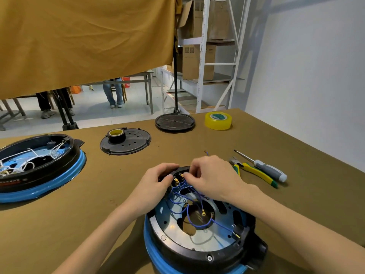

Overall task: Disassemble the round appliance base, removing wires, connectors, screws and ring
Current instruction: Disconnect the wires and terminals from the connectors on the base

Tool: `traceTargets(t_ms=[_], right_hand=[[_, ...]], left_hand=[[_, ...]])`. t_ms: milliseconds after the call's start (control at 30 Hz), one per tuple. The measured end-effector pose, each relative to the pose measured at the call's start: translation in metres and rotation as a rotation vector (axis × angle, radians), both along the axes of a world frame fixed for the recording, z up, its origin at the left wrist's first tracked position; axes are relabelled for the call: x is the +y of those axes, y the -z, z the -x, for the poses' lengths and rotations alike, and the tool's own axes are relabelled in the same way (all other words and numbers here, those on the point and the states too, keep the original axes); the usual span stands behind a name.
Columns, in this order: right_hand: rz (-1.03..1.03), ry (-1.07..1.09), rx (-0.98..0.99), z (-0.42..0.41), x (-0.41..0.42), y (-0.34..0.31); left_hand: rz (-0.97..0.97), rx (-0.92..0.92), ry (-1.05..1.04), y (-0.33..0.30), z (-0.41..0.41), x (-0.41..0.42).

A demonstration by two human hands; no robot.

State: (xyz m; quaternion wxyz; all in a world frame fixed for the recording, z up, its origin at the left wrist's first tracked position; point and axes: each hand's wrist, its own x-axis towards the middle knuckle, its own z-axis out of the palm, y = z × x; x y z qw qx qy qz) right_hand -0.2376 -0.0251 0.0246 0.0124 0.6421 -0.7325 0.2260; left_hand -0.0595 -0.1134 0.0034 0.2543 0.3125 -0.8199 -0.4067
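The round appliance base (197, 244) lies open side up at the front of the table, black-rimmed with a blue ring (156, 258) around it and a shiny metal plate inside. Blue wires (189, 216) with brass ring terminals loop across the plate to brass connectors (177, 179) at the far rim. My left hand (158, 182) grips that far rim beside the connectors. My right hand (213, 177) pinches at a connector or wire end there with curled fingers; the exact piece is hidden.
A second open base (37, 165) with white wires sits at left. Two black round covers (130, 144) (174, 122), one carrying a black tape roll (116, 135), lie behind. Yellow tape (218, 120), pliers (254, 172), a screwdriver (264, 167) and a loose wire piece (206, 153) lie at right.
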Motion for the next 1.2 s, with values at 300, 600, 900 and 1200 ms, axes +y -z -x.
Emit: traceTargets(t_ms=[300,600,900,1200], right_hand=[[-0.097,-0.066,0.021,-0.008,-0.010,-0.001],[-0.044,-0.128,-0.159,-0.004,-0.009,0.011],[-0.044,-0.108,-0.205,-0.005,-0.009,0.012],[-0.046,-0.094,-0.212,-0.006,-0.005,0.010]], left_hand=[[-0.039,0.025,-0.055,0.004,0.000,0.002],[-0.011,0.012,-0.064,0.006,-0.001,0.000],[0.042,-0.026,-0.041,0.005,-0.001,-0.004],[0.039,-0.010,-0.041,0.006,-0.001,-0.002]])
